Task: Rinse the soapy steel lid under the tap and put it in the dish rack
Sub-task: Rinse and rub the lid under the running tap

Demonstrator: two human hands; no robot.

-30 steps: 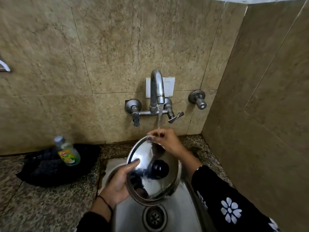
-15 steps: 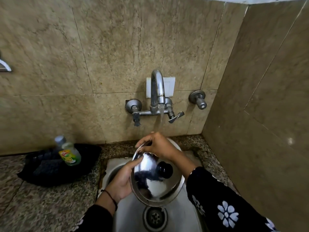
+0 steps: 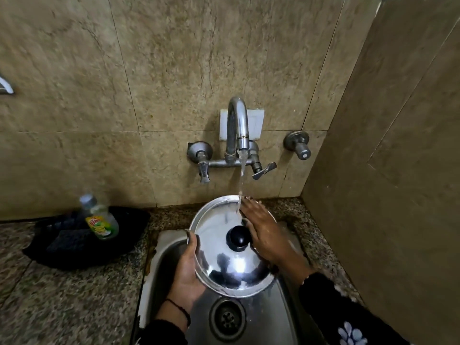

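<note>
Midway through the rinse, by the look of it: round polished steel lid with a black knob (image 3: pixel 232 247) held over the stainless steel sink (image 3: pixel 159 265) at the back of the speckled granite worktop (image 3: pixel 62 302), domed side up and tilted toward the camera, with a thin stream from the chrome wall-mounted tap (image 3: pixel 237 125) landing on its far rim. No suds visible on the shiny top, though glare and blur make that hard to judge; underside hidden, so possibly not yet rinsed. Placing in the dish rack still to do, and no rack anywhere in view, only a curved metal piece at the left edge of the wall, too cropped to identify. Left hand (image 3: pixel 186 275) cupped under the lid's left edge, thumb over the rim, gripping and carrying it. Right hand (image 3: pixel 263 235) laid flat and open on the lid's upper right surface, just beside the knob, fingertips (image 3: pixel 245 204) up in the falling water, apparently wiping rather than gripping. Off to the left, near the worktop's back edge, clear dish-soap bottle with a yellow-green label (image 3: pixel 100 217) standing on a dark cloth-like heap (image 3: pixel 62 242), well apart from the lid.
</note>
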